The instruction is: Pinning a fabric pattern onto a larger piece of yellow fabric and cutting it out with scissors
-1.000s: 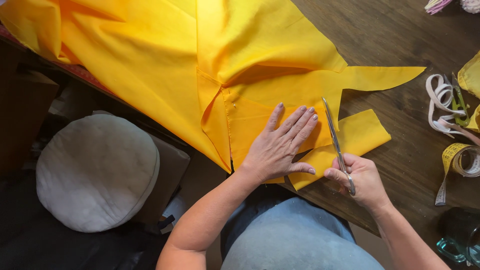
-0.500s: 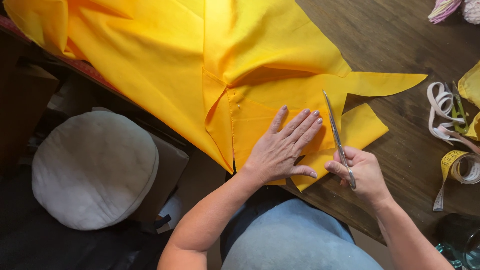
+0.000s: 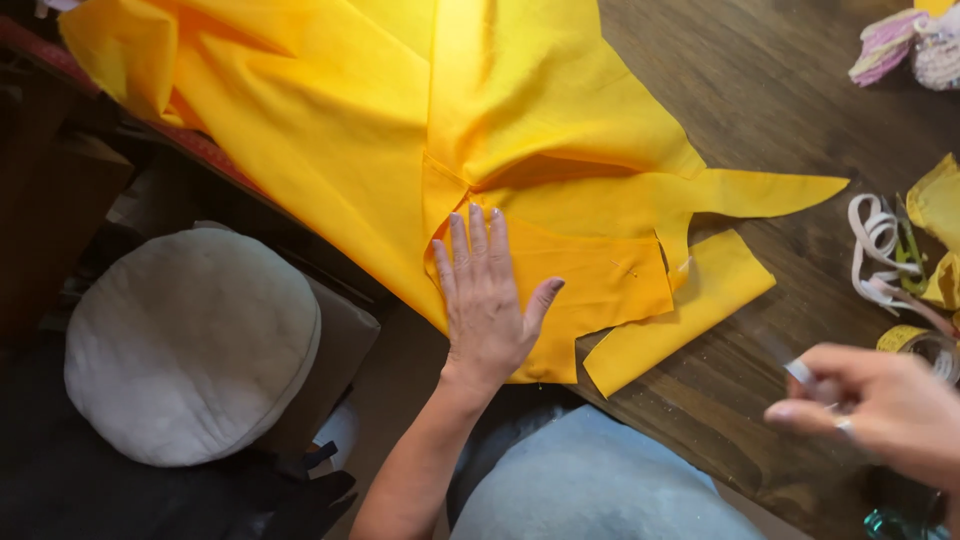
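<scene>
A dark wooden desk (image 3: 760,90) carries a large sheet of yellow fabric (image 3: 400,120) that spreads from its far left toward the middle, with cut yellow pieces (image 3: 690,300) lying at its near right edge. A round grey cushion (image 3: 190,345) sits below the desk at the near left. The left hand (image 3: 490,300) lies flat on the fabric near the desk's near edge, fingers (image 3: 475,240) straight and slightly spread, holding nothing. The right hand (image 3: 880,405) is blurred at the near right, lifted off the cloth; its fingers seem to pinch something small and pale, though I cannot tell what. A coiled yellow measuring tape (image 3: 920,345) and white ribbon (image 3: 875,245) lie just beyond it.
</scene>
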